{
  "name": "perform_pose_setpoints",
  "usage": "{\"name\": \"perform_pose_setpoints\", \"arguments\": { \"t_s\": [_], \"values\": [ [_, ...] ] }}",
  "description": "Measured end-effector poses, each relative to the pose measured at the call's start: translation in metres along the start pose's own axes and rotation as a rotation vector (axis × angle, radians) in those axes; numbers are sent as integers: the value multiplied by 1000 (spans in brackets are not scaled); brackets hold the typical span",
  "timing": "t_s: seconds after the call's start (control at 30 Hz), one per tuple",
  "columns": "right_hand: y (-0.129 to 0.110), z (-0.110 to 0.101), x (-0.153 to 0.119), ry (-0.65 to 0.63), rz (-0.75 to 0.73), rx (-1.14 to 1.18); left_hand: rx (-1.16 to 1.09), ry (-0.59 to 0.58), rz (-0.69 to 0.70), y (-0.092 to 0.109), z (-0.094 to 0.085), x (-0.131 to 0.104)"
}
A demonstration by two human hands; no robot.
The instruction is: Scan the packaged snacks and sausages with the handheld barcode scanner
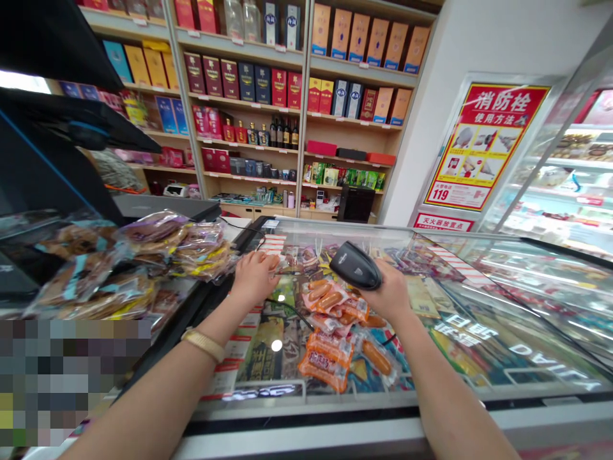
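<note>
My right hand (393, 294) is wrapped round the handle of a black barcode scanner (355, 266), its head pointing up and left above the glass freezer top. To the left, my left hand (256, 276) has its fingers curled together near the freezer's left edge; a bit of clear wrapping shows at the fingertips, but what they hold is hidden. Between and below the hands, orange sausage packets (326, 359) and clear packs of sausages (325, 297) lie in a loose pile on the glass (282, 399). One single wrapped sausage (377, 356) lies at the pile's right side.
Several clear-wrapped food packs (198, 246) are heaped left of the freezer. A dark monitor stand (52, 153) rises at far left. A black cable (292, 310) crosses the glass. Behind are shelves (244, 99) of boxes and bottles, and a red poster (486, 147) on the wall.
</note>
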State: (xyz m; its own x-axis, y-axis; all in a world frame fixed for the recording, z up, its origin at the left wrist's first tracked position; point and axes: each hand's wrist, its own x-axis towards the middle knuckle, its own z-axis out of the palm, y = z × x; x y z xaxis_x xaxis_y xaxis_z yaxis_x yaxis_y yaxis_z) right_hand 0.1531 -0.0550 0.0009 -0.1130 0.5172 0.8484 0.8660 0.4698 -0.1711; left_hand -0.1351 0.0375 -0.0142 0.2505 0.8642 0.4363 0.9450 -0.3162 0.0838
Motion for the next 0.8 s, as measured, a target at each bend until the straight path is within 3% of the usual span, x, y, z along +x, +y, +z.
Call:
{"name": "perform_pose_setpoints", "arguments": {
  "t_s": [0.43, 0.8],
  "values": [
    [-2, 2, -1, -18, 4, 37, 248, -93, -8, -3, 12, 21],
    [-2, 5, -1, -45, 8, 33, 223, -221, 71, -1, -20, -13]
  ]
}}
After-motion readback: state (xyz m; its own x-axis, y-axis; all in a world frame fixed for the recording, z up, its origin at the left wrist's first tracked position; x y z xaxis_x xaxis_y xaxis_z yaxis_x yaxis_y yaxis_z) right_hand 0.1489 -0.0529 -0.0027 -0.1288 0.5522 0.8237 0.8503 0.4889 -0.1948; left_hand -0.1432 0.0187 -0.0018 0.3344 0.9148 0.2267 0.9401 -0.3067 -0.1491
